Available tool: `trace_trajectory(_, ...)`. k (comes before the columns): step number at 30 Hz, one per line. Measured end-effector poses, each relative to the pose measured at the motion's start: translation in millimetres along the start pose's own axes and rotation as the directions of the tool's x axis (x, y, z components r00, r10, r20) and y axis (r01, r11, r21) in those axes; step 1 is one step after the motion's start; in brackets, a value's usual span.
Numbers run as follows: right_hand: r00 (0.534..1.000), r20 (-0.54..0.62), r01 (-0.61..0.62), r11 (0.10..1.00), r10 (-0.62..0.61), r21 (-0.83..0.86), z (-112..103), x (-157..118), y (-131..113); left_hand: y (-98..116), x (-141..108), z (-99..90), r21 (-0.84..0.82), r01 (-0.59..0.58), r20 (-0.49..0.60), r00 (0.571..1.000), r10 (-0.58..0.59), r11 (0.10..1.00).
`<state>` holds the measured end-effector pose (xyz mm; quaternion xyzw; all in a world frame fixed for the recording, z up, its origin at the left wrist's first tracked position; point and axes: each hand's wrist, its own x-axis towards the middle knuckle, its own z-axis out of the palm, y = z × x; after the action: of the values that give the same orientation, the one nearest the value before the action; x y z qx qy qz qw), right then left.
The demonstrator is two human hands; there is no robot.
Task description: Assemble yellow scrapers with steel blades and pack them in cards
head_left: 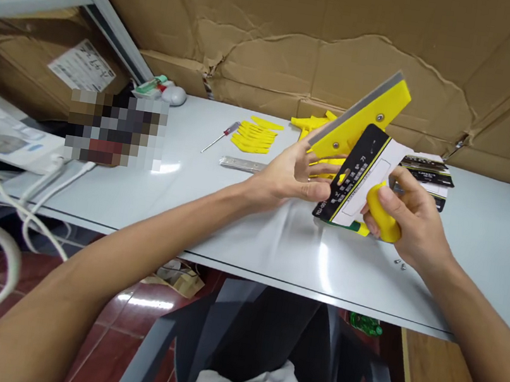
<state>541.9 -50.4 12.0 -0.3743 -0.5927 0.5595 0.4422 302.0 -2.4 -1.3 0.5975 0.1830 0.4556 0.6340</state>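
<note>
A yellow scraper (363,127) with a grey metal blade and two screws is raised at a slant above the table. My right hand (421,219) is closed around its rounded yellow handle end. A black and white printed header card (366,179) lies across the scraper, hiding its middle. My left hand (284,173) has its thumb on the card's left edge, with the fingers reaching behind the card and beneath the blade. Beyond my hands lie more yellow scraper parts (308,123). More printed cards (434,173) are stacked right of them, partly behind my right hand.
On the white table (240,224) are a screwdriver (222,135), a row of flat yellow pieces (253,138) and metal strips (242,164). Small screws (400,264) sit near the front edge. Cardboard (278,35) walls the back. White cables (51,192) hang at left.
</note>
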Motion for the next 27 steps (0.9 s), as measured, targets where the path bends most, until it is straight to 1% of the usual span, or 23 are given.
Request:
trace_trajectory(3,1.0,-0.002,0.001,1.0,-0.001,-0.018,-1,1,0,1,1,-2.5,0.007,0.042,-0.033,0.999,-0.042,0.999)
trace_trajectory(5,1.0,0.01,-0.002,0.999,0.002,-0.053,-2,2,1,1,2,-4.8,0.008,0.047,-0.044,0.998,-0.047,0.999)
trace_trajectory(7,1.0,0.007,-0.015,0.996,0.015,-0.086,-4,3,2,1,3,-8.5,-0.007,0.03,-0.076,0.997,-0.031,1.0)
trace_trajectory(10,0.998,-0.046,-0.04,0.992,0.034,-0.121,-7,4,1,0,4,-14.8,-0.017,-0.005,-0.153,0.988,0.003,1.0)
trace_trajectory(13,0.996,-0.079,-0.054,0.983,0.041,-0.174,-9,4,-1,-3,6,-18.4,0.008,-0.012,-0.2,0.98,0.013,1.0)
trace_trajectory(17,0.994,-0.081,-0.083,0.972,0.067,-0.219,-7,5,0,-7,8,-19.4,0.034,0.031,-0.199,0.98,-0.024,0.999)
trace_trajectory(20,0.994,-0.06,-0.098,0.969,0.087,-0.226,-5,6,3,-6,9,-21.4,0.039,0.059,-0.206,0.977,-0.05,0.998)
trace_trajectory(25,0.994,-0.069,-0.093,0.974,0.081,-0.206,-9,7,6,0,10,-32.4,0.052,0.011,-0.248,0.969,0.002,0.999)
trace_trajectory(27,0.995,-0.066,-0.093,0.974,0.081,-0.207,-11,7,5,3,11,-38.4,0.055,-0.02,-0.284,0.958,0.035,0.998)
